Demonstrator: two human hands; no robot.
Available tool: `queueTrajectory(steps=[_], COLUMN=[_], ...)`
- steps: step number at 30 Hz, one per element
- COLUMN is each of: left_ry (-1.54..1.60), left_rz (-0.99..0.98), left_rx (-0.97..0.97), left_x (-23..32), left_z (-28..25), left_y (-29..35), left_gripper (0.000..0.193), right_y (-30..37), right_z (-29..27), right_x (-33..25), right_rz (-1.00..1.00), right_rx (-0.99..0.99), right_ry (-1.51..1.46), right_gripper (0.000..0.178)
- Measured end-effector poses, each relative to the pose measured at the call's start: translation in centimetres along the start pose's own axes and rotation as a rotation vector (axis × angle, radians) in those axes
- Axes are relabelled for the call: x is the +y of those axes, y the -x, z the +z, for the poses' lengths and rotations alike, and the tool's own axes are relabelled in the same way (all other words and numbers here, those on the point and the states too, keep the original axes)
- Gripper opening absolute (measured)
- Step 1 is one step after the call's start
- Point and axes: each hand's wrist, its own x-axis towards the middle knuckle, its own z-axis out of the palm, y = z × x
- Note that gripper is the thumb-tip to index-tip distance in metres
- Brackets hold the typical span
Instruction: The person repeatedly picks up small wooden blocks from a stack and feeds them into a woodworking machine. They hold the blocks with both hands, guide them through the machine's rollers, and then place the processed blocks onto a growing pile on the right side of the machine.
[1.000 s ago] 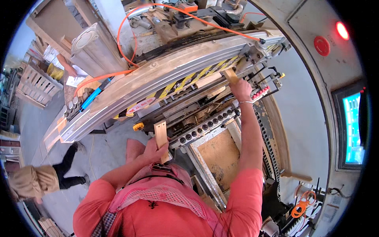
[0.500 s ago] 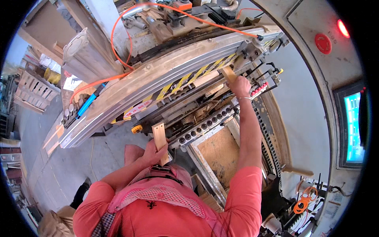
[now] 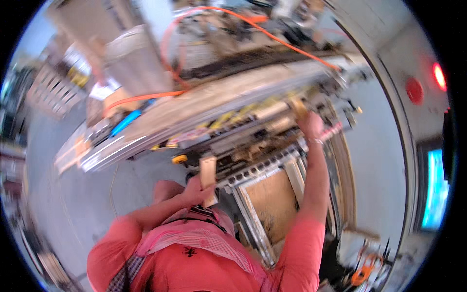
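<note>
In the head view, a wooden strip (image 3: 208, 170) is gripped near seven o'clock by the left hand (image 3: 197, 191); near two o'clock, a second wooden piece (image 3: 298, 109) is held by the right hand (image 3: 312, 126), finger placement blurred. Both pieces are probably best held firmly and level, with fingertips placed well clear of the black round fittings (image 3: 253, 171) between the hands.

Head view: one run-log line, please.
left hand: holds wooden piece | right hand: holds second wooden piece | screen: lit | image: blurred
</note>
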Motion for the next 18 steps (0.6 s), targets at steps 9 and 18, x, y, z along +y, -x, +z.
queueTrajectory(steps=[9, 18], left_ry=[-0.234, -0.201], left_rz=[0.063, 0.166], left_rx=[-0.041, -0.011], left_x=[2.2, 1.9], left_z=[-0.6, -0.2], left_y=[-0.4, -0.5], left_gripper=[0.043, 0.046], right_y=[1.2, 1.0], right_z=[-0.3, -1.3], right_x=[1.1, 0.0], right_rz=[0.049, 0.107], right_rx=[0.077, -0.006], right_ry=[0.042, 0.052], right_gripper=[0.041, 0.044])
